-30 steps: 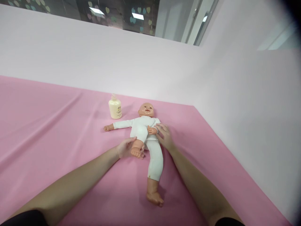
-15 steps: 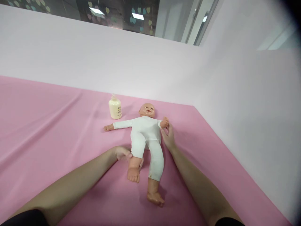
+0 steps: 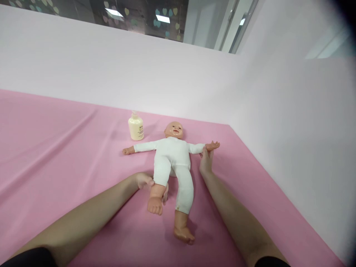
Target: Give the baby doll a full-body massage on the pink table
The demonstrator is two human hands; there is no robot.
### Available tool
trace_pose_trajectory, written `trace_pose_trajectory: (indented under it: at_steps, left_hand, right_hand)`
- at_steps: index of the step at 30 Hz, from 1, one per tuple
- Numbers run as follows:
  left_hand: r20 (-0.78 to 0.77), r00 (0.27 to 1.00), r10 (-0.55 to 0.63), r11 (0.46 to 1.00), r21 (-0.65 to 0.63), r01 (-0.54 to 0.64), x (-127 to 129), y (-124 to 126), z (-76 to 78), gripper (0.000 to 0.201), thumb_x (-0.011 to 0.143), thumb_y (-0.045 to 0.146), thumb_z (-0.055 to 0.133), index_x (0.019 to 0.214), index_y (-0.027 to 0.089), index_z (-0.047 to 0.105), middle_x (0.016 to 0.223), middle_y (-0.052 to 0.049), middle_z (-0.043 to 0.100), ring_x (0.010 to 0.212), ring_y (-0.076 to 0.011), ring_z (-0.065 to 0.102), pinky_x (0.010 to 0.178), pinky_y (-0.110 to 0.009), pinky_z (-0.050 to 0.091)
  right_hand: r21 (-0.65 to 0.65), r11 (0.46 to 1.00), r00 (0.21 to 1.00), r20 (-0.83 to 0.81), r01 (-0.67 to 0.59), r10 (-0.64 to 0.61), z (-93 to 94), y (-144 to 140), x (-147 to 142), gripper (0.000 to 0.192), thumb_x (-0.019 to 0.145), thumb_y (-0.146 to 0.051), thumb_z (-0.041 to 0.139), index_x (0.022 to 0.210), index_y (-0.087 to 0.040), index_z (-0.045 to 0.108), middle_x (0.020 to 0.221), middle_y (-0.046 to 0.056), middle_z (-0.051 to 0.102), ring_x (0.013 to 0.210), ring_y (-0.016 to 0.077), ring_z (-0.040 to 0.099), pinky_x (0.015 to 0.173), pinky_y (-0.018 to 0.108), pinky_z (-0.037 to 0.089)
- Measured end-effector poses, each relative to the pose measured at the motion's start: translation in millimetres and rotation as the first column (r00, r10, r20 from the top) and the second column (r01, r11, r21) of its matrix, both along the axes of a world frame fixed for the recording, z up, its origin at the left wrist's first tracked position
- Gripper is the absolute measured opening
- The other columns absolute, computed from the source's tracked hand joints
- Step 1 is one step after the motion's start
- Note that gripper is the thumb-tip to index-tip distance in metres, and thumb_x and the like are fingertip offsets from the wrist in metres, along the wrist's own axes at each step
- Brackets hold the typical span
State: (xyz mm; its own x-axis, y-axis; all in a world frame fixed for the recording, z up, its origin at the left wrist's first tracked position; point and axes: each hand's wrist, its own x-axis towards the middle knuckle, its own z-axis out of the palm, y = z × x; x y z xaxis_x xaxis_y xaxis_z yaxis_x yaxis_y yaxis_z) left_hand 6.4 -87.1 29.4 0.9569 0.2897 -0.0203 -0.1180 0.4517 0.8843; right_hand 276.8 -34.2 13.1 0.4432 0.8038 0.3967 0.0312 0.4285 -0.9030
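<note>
Change since a second ago: the doll's [image 3: 172, 157] far arm, earlier folded over the chest, is now laid out straight to the side, and the bent leg has been lowered from the raised position to lie nearer the pink sheet [image 3: 55, 148]. Judged from that, the doll is being spread flat, limbs extended.

Doll position: lying face up on the pink sheet, head toward the white wall [image 3: 111, 70], both arms out sideways, white bodysuit on, feet bare. One leg is stretched long toward the camera; the other is bent, foot slightly lifted.

Left hand [image 3: 146, 182]: reached in from lower left, forearm low over the sheet. The fingers are curled round the doll's bent lower leg just above the foot; grip is partly hidden behind the leg, so how tight it is closed cannot be told exactly.

Right hand [image 3: 206, 161]: extended forward, palm side hidden, fingers nearly straight and close together. The fingertips are touching the doll's wrist from below; whether it is pinched or only propped cannot be told.

A cream lotion bottle [image 3: 136, 127] is stood upright near the doll's head, apart from both hands.
</note>
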Motion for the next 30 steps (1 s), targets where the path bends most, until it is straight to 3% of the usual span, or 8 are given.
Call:
trace_pose_trajectory:
  at_steps: [3, 7, 10, 14, 18, 30]
  left_hand:
    - [0.104, 0.986, -0.127, 0.990, 0.070, 0.121, 1.9, 1.6, -2.3, 0.054, 0.057, 0.066, 0.059, 0.073, 0.014, 0.058, 0.064, -0.008, 0.057, 0.076, -0.0312, 0.059, 0.078, -0.049, 0.043]
    - [0.227, 0.972, 0.061, 0.997, -0.069, -0.047, 5.5, 5.0, -4.3, 0.055, 0.066, 0.067, 0.050, 0.073, 0.013, 0.056, 0.061, -0.004, 0.050, 0.072, -0.0242, 0.055, 0.081, -0.045, 0.042]
    - [0.254, 0.955, 0.157, 0.977, -0.181, -0.112, 8.1, 7.4, -7.6, 0.054, 0.068, 0.065, 0.049, 0.072, 0.012, 0.055, 0.062, -0.003, 0.050, 0.070, -0.0209, 0.053, 0.076, -0.039, 0.042]
    - [0.235, 0.942, 0.239, 0.952, -0.249, -0.179, 11.0, 9.1, -10.6, 0.054, 0.069, 0.066, 0.047, 0.071, 0.012, 0.054, 0.062, -0.002, 0.049, 0.068, -0.0201, 0.052, 0.075, -0.036, 0.040]
    - [0.221, 0.933, 0.285, 0.932, -0.291, -0.216, 14.1, 6.7, -5.2, 0.052, 0.072, 0.063, 0.046, 0.069, 0.011, 0.056, 0.062, -0.004, 0.051, 0.068, -0.0207, 0.052, 0.074, -0.036, 0.039]
    - [0.178, 0.925, 0.337, 0.922, -0.263, -0.285, 16.1, 3.6, 0.5, 0.051, 0.079, 0.057, 0.046, 0.075, 0.008, 0.060, 0.066, -0.006, 0.056, 0.067, -0.0208, 0.054, 0.075, -0.036, 0.039]
  right_hand:
    - [0.065, 0.998, 0.998, 0.060, -0.013, 0.009, 4.0, -2.4, -6.9, 0.071, 0.084, -0.039, 0.048, 0.144, -0.030, 0.011, 0.154, 0.004, 0.010, 0.139, 0.0197, 0.021, 0.109, 0.044, 0.029]
    - [0.110, 0.990, 0.964, 0.260, -0.083, 0.052, 4.5, -8.7, -16.3, 0.059, 0.083, -0.037, 0.053, 0.136, -0.022, 0.033, 0.141, 0.011, 0.038, 0.130, 0.0221, 0.038, 0.109, 0.044, 0.029]
    - [0.132, 0.981, 0.861, 0.506, -0.143, 0.057, 5.2, -15.9, -19.6, 0.044, 0.082, -0.034, 0.055, 0.124, -0.022, 0.048, 0.126, 0.009, 0.052, 0.121, 0.0232, 0.046, 0.107, 0.045, 0.032]
    - [0.157, 0.957, 0.684, 0.728, -0.243, 0.054, 8.4, -21.0, -19.3, 0.037, 0.084, -0.032, 0.053, 0.121, -0.026, 0.052, 0.122, 0.007, 0.054, 0.118, 0.0243, 0.046, 0.104, 0.047, 0.035]
    - [0.164, 0.947, 0.571, 0.821, -0.276, 0.024, 9.1, -19.1, -19.0, 0.037, 0.084, -0.031, 0.053, 0.120, -0.027, 0.054, 0.122, 0.008, 0.053, 0.118, 0.0246, 0.046, 0.104, 0.046, 0.037]
    - [0.187, 0.940, 0.424, 0.904, -0.285, -0.051, 10.5, -20.1, -21.9, 0.033, 0.087, -0.027, 0.047, 0.119, -0.025, 0.058, 0.122, 0.008, 0.054, 0.117, 0.0247, 0.045, 0.102, 0.045, 0.038]
